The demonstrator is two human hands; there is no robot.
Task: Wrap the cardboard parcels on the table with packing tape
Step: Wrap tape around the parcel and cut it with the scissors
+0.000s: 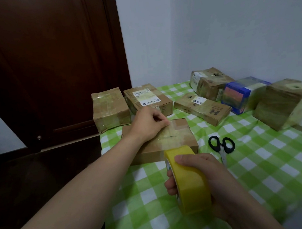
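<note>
- near parcel [178, 144]: brown cardboard box, lying flat. A tape strip [168, 136] runs across its top, and the left hand [147, 125] pinches the strip's far end.
- tape roll [190, 180]: yellow, on edge, gripped by the right hand [209, 180], just in front of that box.
- six more parcels [109, 108] behind, glossy with tape.

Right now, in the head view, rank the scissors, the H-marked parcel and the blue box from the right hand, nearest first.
From the right hand:
1. scissors, just beyond it, slightly right.
2. H-marked parcel, mid-table, behind the scissors.
3. blue box, farther back and right.
</note>
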